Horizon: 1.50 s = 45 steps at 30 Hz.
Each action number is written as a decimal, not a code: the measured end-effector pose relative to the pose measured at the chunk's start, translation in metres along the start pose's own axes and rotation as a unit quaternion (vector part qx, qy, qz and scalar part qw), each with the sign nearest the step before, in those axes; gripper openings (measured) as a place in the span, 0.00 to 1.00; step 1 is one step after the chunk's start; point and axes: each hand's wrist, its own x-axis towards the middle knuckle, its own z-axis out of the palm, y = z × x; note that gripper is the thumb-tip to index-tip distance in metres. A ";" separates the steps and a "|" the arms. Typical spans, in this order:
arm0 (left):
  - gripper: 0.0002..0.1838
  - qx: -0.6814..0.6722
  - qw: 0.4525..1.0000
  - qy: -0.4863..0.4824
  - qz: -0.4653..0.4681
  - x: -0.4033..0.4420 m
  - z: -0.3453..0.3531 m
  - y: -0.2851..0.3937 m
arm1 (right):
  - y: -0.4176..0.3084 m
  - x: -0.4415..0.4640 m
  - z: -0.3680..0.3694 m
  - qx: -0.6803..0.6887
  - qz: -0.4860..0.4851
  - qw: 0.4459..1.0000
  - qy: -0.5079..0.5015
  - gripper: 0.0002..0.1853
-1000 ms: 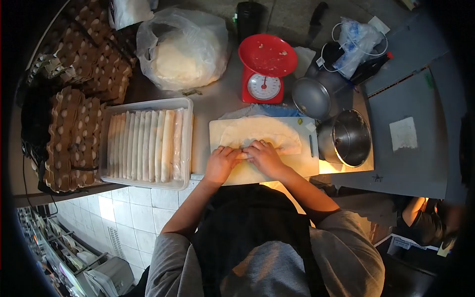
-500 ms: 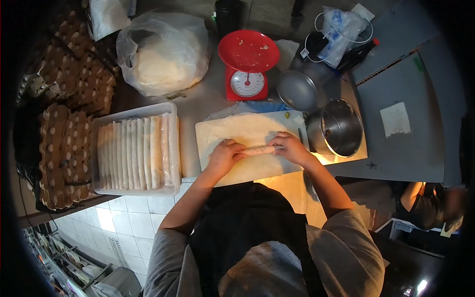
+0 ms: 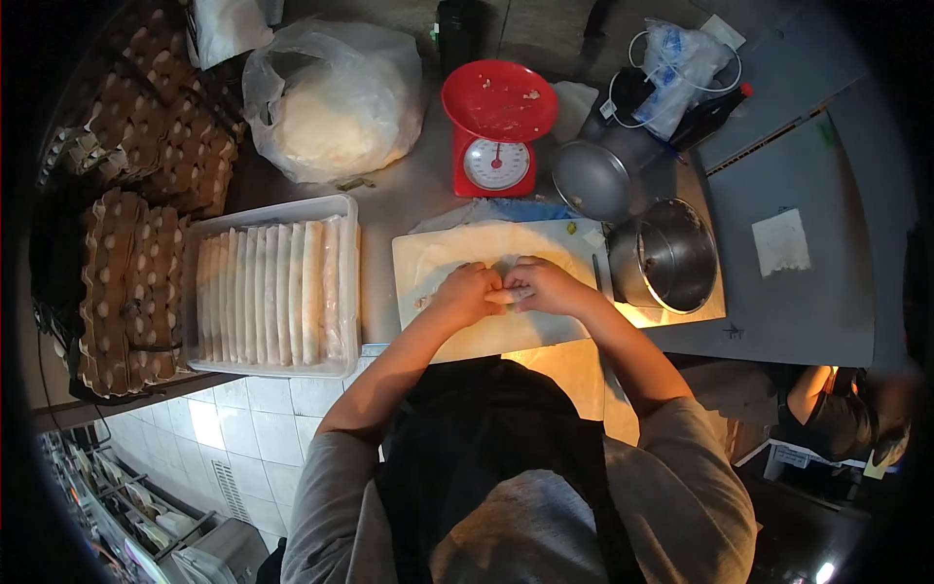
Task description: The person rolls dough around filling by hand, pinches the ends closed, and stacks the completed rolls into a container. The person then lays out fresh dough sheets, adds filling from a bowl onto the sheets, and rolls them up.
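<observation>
On a pale cutting board lies a thin sheet of dough, partly rolled into a tube at its near side. My left hand has its fingers closed round the left part of the roll. Close beside it, my right hand grips the right part. The fingers hide much of the roll. To the left, a clear plastic container holds several long pale rolls lined up side by side.
Behind the board stand a red scale, a plastic bag of dough sheets and a grey lid. A metal pot is right of the board. Egg trays are stacked far left. Another person's arm shows at lower right.
My hands were apart at the two ends of the roll half a second ago and have now come close together at its middle. The camera view has shifted slightly.
</observation>
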 end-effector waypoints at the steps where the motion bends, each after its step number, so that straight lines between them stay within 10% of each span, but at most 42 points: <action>1: 0.19 -0.003 1.000 -0.010 -0.011 0.004 0.003 0.000 | 0.003 0.004 0.006 -0.016 0.005 1.000 -0.006 0.20; 45: 0.19 0.021 0.999 0.011 -0.029 -0.024 0.001 -0.001 | 0.007 0.000 0.015 -0.033 -0.022 0.999 -0.020 0.23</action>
